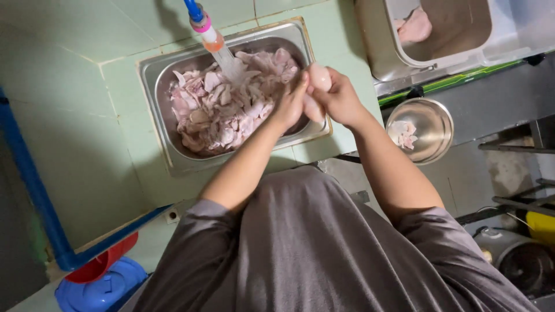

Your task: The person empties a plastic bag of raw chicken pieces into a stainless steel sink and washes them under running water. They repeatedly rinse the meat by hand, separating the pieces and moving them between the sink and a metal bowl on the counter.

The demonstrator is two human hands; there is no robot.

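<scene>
Both hands meet over the near right corner of a steel tray [155, 86] that sits sunk in a pale green tiled counter [87, 144]. The tray is the landmark here. It is full of pale pink pieces of raw meat [217, 110] lying in water. The left hand [291, 103] and the right hand [338, 97] press together around one smooth pink piece of meat [319, 77], fingers curled tight on it, just above the tray's right rim. A tap [207, 28] with a blue pipe and an orange nozzle hangs over the far side of the tray, and water runs from it onto the heap. To the right of the tray, lower down, stands a round steel bowl [433, 138] with a few pink scraps in it. Beyond the tray's far right corner is a larger steel tub [376, 52] holding another pink piece. A blue pipe [32, 185] runs along the left of the tray.
</scene>
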